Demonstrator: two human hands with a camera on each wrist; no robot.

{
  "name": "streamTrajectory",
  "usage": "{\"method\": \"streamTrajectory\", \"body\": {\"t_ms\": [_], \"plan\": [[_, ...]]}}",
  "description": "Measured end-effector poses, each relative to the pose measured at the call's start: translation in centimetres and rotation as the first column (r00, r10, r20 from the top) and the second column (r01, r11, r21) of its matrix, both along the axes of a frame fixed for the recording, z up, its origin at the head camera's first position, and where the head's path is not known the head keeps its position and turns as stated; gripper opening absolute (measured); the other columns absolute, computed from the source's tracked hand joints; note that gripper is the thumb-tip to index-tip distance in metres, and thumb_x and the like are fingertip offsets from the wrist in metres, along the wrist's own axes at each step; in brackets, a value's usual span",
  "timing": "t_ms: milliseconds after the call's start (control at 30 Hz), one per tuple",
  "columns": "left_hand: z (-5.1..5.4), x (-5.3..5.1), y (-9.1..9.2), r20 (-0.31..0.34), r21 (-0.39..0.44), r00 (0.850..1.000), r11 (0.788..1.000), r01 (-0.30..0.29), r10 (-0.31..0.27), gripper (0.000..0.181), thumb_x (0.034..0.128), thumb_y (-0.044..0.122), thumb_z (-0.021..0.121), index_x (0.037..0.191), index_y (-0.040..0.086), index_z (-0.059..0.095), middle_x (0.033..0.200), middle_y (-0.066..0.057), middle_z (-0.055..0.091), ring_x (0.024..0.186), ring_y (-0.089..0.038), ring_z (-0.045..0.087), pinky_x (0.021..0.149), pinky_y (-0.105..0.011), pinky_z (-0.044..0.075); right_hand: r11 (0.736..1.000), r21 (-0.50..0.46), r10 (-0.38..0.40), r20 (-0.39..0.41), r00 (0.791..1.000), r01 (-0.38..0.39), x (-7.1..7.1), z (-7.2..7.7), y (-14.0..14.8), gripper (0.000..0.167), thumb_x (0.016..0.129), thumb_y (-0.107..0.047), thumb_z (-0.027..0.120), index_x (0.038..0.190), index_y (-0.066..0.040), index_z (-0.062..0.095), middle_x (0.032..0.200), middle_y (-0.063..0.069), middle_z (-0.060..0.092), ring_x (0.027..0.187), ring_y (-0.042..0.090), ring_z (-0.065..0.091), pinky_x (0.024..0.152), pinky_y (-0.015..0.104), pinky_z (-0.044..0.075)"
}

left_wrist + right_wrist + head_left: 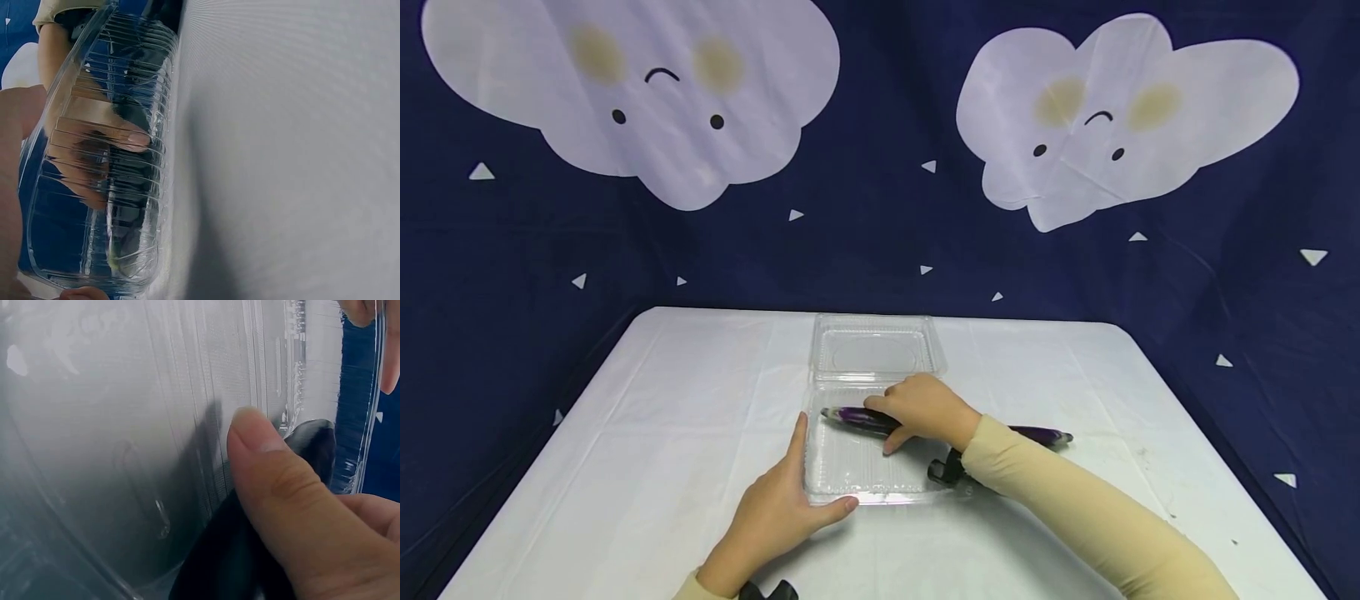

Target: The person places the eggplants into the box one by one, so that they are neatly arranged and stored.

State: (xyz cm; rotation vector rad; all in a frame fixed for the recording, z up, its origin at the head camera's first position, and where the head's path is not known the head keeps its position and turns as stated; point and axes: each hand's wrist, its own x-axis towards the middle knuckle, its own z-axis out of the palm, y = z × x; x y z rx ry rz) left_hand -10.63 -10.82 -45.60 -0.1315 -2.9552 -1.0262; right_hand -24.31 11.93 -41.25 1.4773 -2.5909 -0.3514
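Head view: gripping long eggplant (859, 418) in right hand (928, 408), partly over clear container (850, 471); framing near-left corner with spread left hand (775, 508). Might tip container if pressed down where overhanging right.

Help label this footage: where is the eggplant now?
In the head view, the right hand grips the eggplant, its left end over the clear container, its right end beyond it.

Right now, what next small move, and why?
Probably angle the long dark-purple eggplant toward the diagonal of the clear plastic clamshell base: the right hand grips it with one end over the base, the other jutting past its right side.
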Motion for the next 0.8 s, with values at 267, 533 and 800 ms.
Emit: {"method": "streamTrajectory", "body": {"t_ms": [267, 533, 800], "plan": [[0.04, 0.0, -0.12, 0.005, -0.003, 1.0, 1.0, 0.01, -0.01, 0.134, 0.0658, 0.081, 0.07, 0.161, 0.011, 0.007, 0.137, -0.025, 0.058, 0.104, -0.033, 0.069, 0.067, -0.041, 0.054, 0.999, 0.046, 0.0, -0.083, 0.997, 0.004, 0.15, 0.27, -0.39, 0.065, 0.058, -0.076, 0.071, 0.1, -0.026, 0.065, 0.07, -0.01, 0.068, 0.055, 0.007, 0.057, 0.052, 0.03, 0.048], [0.16, -0.03, -0.1, 0.013, 0.002, 1.0, 1.0, 0.005, -0.005, 0.135, 0.0651, 0.083, 0.069, 0.161, 0.011, 0.006, 0.136, -0.025, 0.059, 0.102, -0.031, 0.07, 0.065, -0.04, 0.053, 0.998, 0.051, 0.031, -0.163, 0.986, -0.023, -0.02, 0.18, -0.52, 0.064, 0.058, -0.077, 0.07, 0.1, -0.029, 0.066, 0.078, -0.009, 0.07, 0.058, 0.01, 0.062, 0.051, 0.031, 0.049], [0.1, 0.01, -0.05, 0.01, 0.006, 1.0, 1.0, 0.008, -0.008, 0.134, 0.0658, 0.079, 0.072, 0.161, 0.011, 0.007, 0.137, -0.024, 0.059, 0.102, -0.031, 0.069, 0.065, -0.039, 0.053, 0.999, 0.034, 0.011, -0.102, 0.995, -0.007, 0.08, 0.08, -0.29, 0.069, 0.062, -0.075, 0.071, 0.116, -0.031, 0.065, 0.086, -0.007, 0.07, 0.066, 0.013, 0.065, 0.057, 0.033, 0.052]]}}
